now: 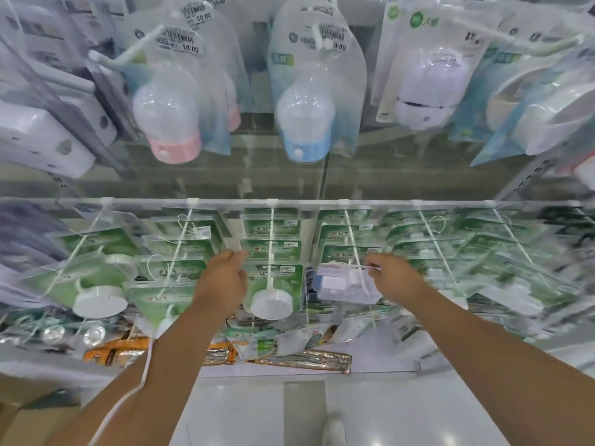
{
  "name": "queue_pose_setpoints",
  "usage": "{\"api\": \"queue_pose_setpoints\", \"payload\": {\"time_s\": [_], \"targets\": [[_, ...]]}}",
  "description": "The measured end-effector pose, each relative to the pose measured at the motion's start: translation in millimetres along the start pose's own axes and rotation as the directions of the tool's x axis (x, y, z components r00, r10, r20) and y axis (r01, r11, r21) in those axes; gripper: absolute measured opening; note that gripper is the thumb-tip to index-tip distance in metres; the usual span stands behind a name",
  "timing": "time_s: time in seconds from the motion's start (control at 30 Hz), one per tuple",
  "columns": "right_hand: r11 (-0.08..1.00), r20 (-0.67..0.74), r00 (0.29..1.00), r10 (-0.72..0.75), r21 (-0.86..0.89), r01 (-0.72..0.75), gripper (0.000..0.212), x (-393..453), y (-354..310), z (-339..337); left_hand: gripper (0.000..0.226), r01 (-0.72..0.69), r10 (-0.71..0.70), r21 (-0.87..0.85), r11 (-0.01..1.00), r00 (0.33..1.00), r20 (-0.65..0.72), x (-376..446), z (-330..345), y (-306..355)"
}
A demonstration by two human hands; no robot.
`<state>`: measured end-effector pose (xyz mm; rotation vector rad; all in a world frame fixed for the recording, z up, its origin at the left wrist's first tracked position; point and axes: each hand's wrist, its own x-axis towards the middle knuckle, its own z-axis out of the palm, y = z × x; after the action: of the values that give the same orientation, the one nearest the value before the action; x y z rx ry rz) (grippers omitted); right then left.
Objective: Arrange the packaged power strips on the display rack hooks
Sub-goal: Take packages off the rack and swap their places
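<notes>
Green-and-clear packaged power strips hang in rows on white rack hooks below a white rail. My left hand is at the top left corner of the front package on the middle hook, fingers pinched on its clear edge. My right hand pinches the top right edge of a clear package with a white and blue item on the hook to the right. The picture is blurred, so finer detail is unclear.
Bagged bottle-shaped items with a pink base and a blue base hang above. White boxes hang at upper left. Loose orange and foil packets lie on the bottom shelf. The white floor is below.
</notes>
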<state>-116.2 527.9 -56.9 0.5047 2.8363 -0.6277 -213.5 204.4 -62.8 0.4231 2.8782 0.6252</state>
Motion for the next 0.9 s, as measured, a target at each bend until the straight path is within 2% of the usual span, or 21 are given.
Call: {"api": "queue_pose_setpoints", "payload": {"time_s": [0.2,0.37,0.53,0.63,0.7,0.83,0.9], "targets": [[0.999,-0.029,0.999,-0.034,-0.035,0.033,0.017,-27,7,3,0.046,-0.074,0.072,-0.075,0.994,0.997,-0.028,-11,5,-8],[0.998,-0.084,0.995,-0.056,0.018,0.058,0.017,-62,0,0,0.05,-0.111,0.108,-0.115,0.987,0.994,-0.032,-22,-1,-7],[1.0,-0.091,0.996,0.016,-0.008,-0.017,0.027,-88,-21,0,0.05,-0.174,0.168,-0.158,0.972,0.985,-0.049,-39,-8,-9],[0.998,-0.088,0.995,0.047,0.042,-0.044,0.018,-104,-37,9,0.037,-0.277,0.255,-0.212,0.937,0.959,-0.127,-57,-9,-7],[0.996,-0.084,0.996,0.024,0.091,-0.016,0.018,-115,-52,16,0.031,-0.283,0.275,-0.297,0.912,0.959,-0.071,-70,-9,-3],[0.986,-0.075,0.996,-0.047,0.157,0.058,0.016,-130,-86,27,0.035,-0.066,0.234,-0.56,0.826,0.944,0.234,-97,-9,1],[0.979,-0.041,0.996,-0.079,0.187,0.086,0.016,-132,-104,31,0.029,-0.002,0.207,-0.615,0.789,0.942,0.263,-109,-13,-2]]}}
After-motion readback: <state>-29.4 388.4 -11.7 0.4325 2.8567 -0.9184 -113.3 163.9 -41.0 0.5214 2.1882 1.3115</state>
